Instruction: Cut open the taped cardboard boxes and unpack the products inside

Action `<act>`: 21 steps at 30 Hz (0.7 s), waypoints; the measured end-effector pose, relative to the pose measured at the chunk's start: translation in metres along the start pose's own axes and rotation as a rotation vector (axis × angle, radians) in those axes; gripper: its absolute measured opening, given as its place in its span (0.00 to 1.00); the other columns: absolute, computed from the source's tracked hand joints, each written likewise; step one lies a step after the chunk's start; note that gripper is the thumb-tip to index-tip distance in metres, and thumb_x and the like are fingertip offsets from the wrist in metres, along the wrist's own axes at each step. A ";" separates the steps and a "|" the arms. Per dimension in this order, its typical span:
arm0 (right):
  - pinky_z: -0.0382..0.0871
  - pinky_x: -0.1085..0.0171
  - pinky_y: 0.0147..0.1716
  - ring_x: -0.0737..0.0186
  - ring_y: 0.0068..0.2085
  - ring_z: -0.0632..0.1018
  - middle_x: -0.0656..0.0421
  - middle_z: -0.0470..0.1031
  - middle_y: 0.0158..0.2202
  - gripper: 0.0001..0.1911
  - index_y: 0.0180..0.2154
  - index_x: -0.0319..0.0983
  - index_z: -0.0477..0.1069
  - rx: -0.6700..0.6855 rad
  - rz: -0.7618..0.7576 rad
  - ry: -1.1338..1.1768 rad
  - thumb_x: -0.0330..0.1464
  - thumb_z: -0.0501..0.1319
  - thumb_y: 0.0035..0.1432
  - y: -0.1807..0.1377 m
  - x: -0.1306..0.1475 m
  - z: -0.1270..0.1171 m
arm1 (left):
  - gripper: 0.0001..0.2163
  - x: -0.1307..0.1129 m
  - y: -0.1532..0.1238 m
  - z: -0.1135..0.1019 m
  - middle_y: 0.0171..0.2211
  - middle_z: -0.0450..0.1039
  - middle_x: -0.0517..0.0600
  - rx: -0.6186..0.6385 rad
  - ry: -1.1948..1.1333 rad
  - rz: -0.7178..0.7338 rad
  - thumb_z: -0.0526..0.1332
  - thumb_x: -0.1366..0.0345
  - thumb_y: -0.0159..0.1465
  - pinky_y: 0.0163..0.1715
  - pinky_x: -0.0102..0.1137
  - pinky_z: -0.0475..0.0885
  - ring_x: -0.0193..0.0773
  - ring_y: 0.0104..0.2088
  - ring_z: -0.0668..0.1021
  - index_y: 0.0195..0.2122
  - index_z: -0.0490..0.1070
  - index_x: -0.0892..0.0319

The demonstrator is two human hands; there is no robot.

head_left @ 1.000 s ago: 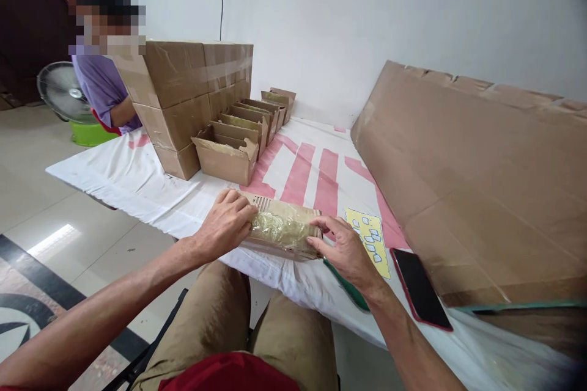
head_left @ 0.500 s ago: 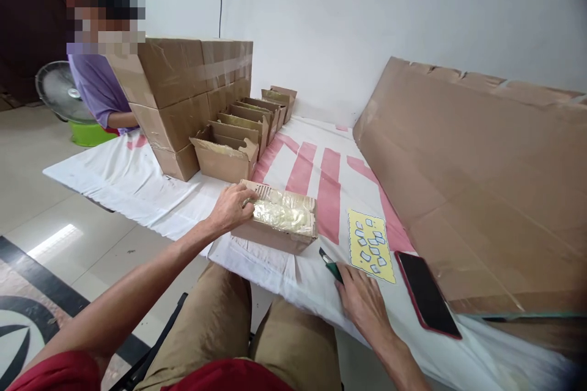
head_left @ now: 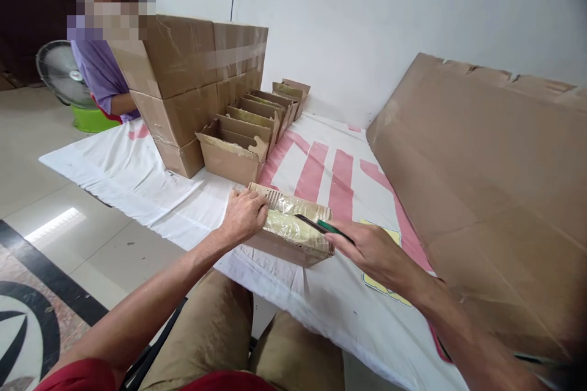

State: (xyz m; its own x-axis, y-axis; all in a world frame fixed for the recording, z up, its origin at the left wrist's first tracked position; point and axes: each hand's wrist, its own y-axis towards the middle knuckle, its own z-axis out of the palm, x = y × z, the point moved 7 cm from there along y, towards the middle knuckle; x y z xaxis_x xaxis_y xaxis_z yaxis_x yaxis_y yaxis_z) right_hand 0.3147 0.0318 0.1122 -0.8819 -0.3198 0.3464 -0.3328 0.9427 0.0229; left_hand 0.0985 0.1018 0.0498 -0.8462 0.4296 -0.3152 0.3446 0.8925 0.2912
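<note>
A small cardboard box [head_left: 293, 247] with shiny clear tape over its top sits at the near edge of the cloth-covered table. My left hand [head_left: 245, 211] grips the box's left end, its fingers curled over the top. In my right hand [head_left: 367, 244] is a green utility knife [head_left: 337, 230], fingers closed around the handle. Its dark blade lies over the taped top, pointing left toward my left hand; whether it touches the tape I cannot tell.
Open cardboard boxes [head_left: 232, 156] stand in a row behind, beside stacked closed cartons [head_left: 183, 61]. A large cardboard sheet [head_left: 495, 195] leans at right. My right arm partly covers a yellow card [head_left: 383, 284] and a red-edged phone [head_left: 439, 342]. A person in purple [head_left: 98, 73] is at far left.
My right hand has lifted from the table beside the yellow card and brought the knife left over the box top. My left hand stays on the box. The view has shifted slightly.
</note>
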 end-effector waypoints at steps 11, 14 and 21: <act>0.51 0.62 0.25 0.63 0.22 0.68 0.58 0.70 0.20 0.18 0.27 0.40 0.74 0.372 -0.053 -0.383 0.36 0.54 0.67 0.089 0.025 0.014 | 0.08 0.003 0.002 0.004 0.36 0.79 0.55 -0.001 -0.057 -0.060 0.56 0.68 0.66 0.43 0.43 0.64 0.51 0.43 0.77 0.33 0.74 0.56; 0.51 0.62 0.26 0.63 0.22 0.68 0.57 0.70 0.21 0.20 0.26 0.39 0.74 0.365 -0.036 -0.380 0.37 0.53 0.68 0.088 0.025 0.010 | 0.08 0.003 0.001 0.004 0.36 0.79 0.55 -0.021 -0.052 -0.048 0.56 0.69 0.66 0.44 0.44 0.65 0.51 0.44 0.77 0.34 0.75 0.57; 0.52 0.63 0.26 0.65 0.23 0.66 0.61 0.68 0.20 0.15 0.33 0.40 0.75 0.388 -0.151 -0.205 0.34 0.52 0.68 0.087 0.030 0.021 | 0.08 0.004 -0.001 0.005 0.36 0.79 0.53 -0.093 -0.097 -0.013 0.56 0.71 0.64 0.44 0.43 0.67 0.49 0.42 0.77 0.35 0.75 0.57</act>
State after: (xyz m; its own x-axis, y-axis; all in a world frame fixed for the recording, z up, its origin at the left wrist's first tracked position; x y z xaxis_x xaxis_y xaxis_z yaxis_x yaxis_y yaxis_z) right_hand 0.2523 0.1027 0.1045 -0.8487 -0.4999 0.1725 -0.5286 0.7913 -0.3073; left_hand 0.0971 0.1031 0.0434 -0.8058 0.4331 -0.4039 0.2907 0.8835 0.3674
